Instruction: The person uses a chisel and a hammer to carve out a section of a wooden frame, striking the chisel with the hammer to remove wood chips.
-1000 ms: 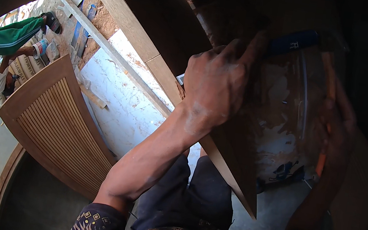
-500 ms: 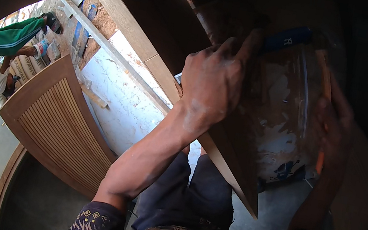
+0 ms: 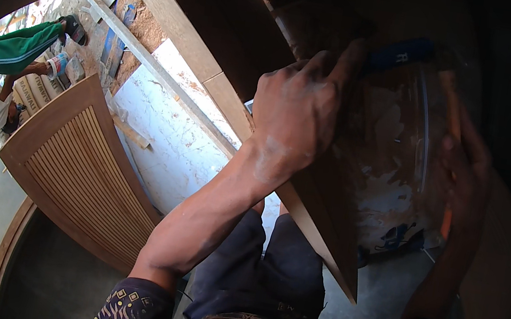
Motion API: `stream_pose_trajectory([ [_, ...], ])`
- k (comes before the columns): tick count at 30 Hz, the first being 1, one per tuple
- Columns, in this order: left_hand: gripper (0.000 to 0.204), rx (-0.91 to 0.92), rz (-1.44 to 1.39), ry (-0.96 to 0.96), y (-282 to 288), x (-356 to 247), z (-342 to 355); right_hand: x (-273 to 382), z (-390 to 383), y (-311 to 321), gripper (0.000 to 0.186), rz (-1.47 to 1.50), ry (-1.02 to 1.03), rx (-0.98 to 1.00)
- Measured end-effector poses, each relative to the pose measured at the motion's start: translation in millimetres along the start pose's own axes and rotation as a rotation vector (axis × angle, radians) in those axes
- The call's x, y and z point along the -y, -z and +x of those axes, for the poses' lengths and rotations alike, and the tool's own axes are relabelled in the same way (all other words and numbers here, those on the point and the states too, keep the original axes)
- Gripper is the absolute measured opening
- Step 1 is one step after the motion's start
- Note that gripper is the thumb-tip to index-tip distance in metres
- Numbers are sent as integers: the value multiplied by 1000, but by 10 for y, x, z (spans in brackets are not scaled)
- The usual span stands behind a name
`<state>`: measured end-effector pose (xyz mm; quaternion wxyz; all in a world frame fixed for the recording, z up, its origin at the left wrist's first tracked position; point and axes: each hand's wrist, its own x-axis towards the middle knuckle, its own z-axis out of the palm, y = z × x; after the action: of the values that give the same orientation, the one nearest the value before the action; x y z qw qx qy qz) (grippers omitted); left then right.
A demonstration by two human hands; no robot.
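My left hand is closed on a chisel whose blue handle sticks out to the right past the fingers; its blade is hidden. Beneath that wrist runs the pale narrow edge of a wooden board, slanting down to a pointed corner. In deep shadow at the right, my right hand is closed around the orange-brown handle of a hammer. The handle's upper end comes close to the blue handle's end, and the hammer's head is too dark to make out clearly.
Beyond the board lies a clear plastic sheet or bag with whitish smears. At left stands a slatted wooden panel with a curved edge. A long wooden strip crosses a white sheet. Another person bends over at far left.
Both hands keep their places. The mark on the blue handle looks different, as if the chisel has turned slightly.
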<state>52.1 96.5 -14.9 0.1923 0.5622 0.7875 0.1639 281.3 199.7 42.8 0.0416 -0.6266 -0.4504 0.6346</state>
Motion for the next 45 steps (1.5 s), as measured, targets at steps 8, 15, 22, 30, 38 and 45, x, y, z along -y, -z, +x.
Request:
stream_pose_trajectory([
  [8, 48, 2, 8, 16, -27, 25, -80, -39, 19, -53, 60, 46, 31, -24],
  [15, 36, 203, 66, 68, -66, 14, 37, 10, 11, -156, 58, 91, 94, -156],
  [22, 17, 222, 163, 8, -87, 10, -61, -56, -19, -219, 60, 182, 55, -132],
  [30, 24, 365, 32, 44, 240, -68, -137, -178, -39, -75, 62, 165, 49, -276],
  [38, 29, 397, -41, -74, 224, -109, 44, -169, -3, -97, 59, 178, 29, -298],
  [45, 30, 172, 63, -53, 129, 94, 251, -160, 54, -180, 59, 205, 11, -249],
])
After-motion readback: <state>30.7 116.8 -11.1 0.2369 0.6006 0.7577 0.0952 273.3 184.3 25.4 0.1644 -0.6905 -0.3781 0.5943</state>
